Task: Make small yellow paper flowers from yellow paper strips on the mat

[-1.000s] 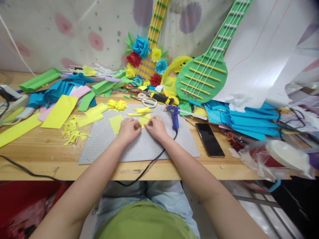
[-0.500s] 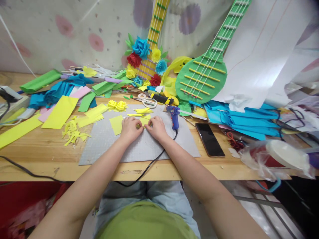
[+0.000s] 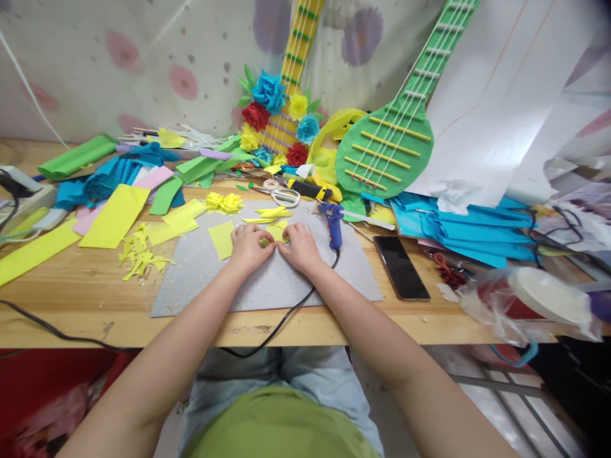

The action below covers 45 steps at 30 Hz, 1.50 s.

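Over the grey cutting mat (image 3: pixel 267 289), my left hand (image 3: pixel 251 248) and my right hand (image 3: pixel 300 248) meet with curled fingers. Both pinch a small piece of yellow crepe paper (image 3: pixel 277 230), partly hidden by the fingers. Beside my left hand lies a square of yellow paper (image 3: pixel 221 240). Folded yellow pieces (image 3: pixel 273 212) rest just beyond the fingertips, and yellow paper flowers (image 3: pixel 223 203) sit at the mat's far left edge. A blue glue gun (image 3: pixel 333 226) lies to the right of my right hand, its black cord running under my right forearm.
A phone (image 3: pixel 401 267) lies right of the mat. Scissors (image 3: pixel 281 196) and a black-yellow cutter (image 3: pixel 310 189) lie behind it. Paper scraps (image 3: pixel 143 251) cover the left side. A green paper instrument (image 3: pixel 384 152) and a flower-trimmed yellow one (image 3: pixel 281 130) lean at the back. A bagged cup (image 3: pixel 529 299) stands right.
My fingertips have shifted slightly on the yellow paper, and the right thumb and fingers sit a little differently. Everything else lies as before.
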Motion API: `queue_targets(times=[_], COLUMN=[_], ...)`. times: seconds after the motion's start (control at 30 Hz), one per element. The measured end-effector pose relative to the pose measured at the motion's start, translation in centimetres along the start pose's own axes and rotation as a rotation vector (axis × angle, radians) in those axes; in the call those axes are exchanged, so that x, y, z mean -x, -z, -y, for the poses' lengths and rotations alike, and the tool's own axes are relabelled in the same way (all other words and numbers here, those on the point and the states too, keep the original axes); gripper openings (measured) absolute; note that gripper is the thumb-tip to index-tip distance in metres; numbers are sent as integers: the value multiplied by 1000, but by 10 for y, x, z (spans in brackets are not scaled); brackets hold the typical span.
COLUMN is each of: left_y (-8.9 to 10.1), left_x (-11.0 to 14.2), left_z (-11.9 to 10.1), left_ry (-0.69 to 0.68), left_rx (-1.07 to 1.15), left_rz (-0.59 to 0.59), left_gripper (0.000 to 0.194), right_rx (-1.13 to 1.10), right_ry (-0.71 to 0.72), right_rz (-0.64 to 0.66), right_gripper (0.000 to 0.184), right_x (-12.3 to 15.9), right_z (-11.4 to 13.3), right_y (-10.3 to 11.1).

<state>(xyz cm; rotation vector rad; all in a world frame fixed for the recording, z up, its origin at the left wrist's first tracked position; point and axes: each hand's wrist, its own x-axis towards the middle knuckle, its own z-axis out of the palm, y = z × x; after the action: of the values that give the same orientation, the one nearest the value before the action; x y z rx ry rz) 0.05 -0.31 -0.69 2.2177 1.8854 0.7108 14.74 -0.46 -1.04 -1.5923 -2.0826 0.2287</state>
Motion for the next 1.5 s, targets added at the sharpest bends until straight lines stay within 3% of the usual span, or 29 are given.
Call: queue_targets(times=[0.27, 0.5, 0.67, 0.9, 1.03, 1.17, 1.37, 1.5], left_y=[2, -2, 1, 12, 12, 11, 12, 10], left_x=[0, -2, -1, 1, -2, -2, 2, 5], left_z=[-2, -6, -6, 17, 27, 23, 9, 4], left_ry=[3, 15, 3, -69, -84, -174, -397, -399], left_rx=[4, -18, -9, 56, 77, 54, 15, 28], left_rz=[23, -8, 31, 27, 15, -14, 14, 48], left_gripper=[15, 19, 13, 37, 34, 19, 16, 22], right_rx=[21, -10, -33, -77, -112, -129, -144, -155], right_ry=[-61, -22, -40, -87, -77, -55, -63, -62], right_rz=[-100, -46, -37, -19, -22, -19, -24, -5], right_gripper=[23, 28, 26, 25, 31, 31, 32, 32], right_x=[3, 3, 3, 2, 1, 1, 0, -1], right_z=[-7, -2, -4, -8, -8, -10, -16, -17], right_y=[5, 2, 2, 2, 5, 6, 7, 9])
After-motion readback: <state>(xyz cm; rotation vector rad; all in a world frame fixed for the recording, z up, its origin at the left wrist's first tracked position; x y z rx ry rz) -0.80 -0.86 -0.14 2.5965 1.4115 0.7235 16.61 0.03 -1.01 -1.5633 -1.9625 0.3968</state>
